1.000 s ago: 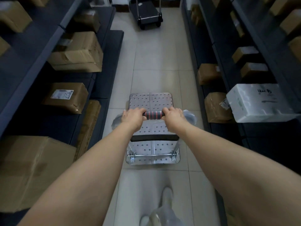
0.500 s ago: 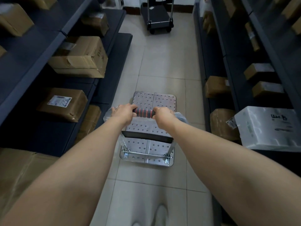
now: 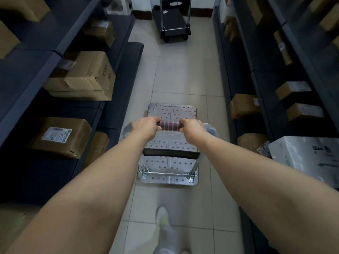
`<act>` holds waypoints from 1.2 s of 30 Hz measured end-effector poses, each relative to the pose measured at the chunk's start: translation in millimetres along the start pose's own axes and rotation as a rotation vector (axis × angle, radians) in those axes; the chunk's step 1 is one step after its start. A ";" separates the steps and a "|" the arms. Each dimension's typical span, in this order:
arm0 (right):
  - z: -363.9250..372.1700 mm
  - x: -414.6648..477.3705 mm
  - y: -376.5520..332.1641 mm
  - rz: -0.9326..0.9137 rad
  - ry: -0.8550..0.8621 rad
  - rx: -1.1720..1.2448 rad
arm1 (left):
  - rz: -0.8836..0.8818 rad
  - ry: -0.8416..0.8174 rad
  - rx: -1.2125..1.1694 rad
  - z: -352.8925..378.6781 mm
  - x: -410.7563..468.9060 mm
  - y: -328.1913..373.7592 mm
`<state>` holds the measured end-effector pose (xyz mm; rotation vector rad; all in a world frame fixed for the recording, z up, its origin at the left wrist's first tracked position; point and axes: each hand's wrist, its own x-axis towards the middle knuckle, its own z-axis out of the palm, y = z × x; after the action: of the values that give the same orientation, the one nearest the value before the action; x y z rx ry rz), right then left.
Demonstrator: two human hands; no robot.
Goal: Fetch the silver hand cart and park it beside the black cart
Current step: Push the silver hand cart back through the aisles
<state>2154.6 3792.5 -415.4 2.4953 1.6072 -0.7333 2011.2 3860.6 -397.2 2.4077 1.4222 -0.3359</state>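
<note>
Left shelves point(image 3: 55, 57): brown cardboard boxes point(image 3: 82, 77) on several levels.
Right shelves point(image 3: 266, 74): smaller boxes and a white foam box point(image 3: 308, 158), cut off at the frame edge.
Silver hand cart point(image 3: 172, 112): on the tiled aisle floor, deck bare.
Hands: left hand point(image 3: 146, 126) and right hand point(image 3: 192, 128) both clenched around the cart's handle point(image 3: 169, 126).
Black cart point(image 3: 174, 21): well ahead at the aisle's end, top cropped.
Hidden: handle ends under the hands; box labels unreadable.

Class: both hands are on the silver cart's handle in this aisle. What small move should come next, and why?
Probably keep pushing straight ahead: both hands, left hand and right hand, grip the silver cart, and the black cart stands farther down the aisle.
</note>
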 end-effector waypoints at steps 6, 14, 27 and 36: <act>-25.8 41.3 4.1 0.052 0.006 0.046 | 0.050 -0.008 0.006 -15.2 55.8 4.4; -48.5 88.6 12.7 0.120 0.034 0.085 | 0.097 0.014 0.057 -36.0 108.2 14.1; -87.8 147.1 16.1 0.095 0.072 0.028 | 0.097 -0.007 0.042 -61.1 175.3 18.7; -121.4 196.7 9.2 0.084 -0.055 0.043 | 0.065 -0.062 0.040 -86.9 225.8 10.6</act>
<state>2270.3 3991.9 -395.7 2.5304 1.4750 -0.8263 2131.2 4070.9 -396.8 2.4465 1.3196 -0.4234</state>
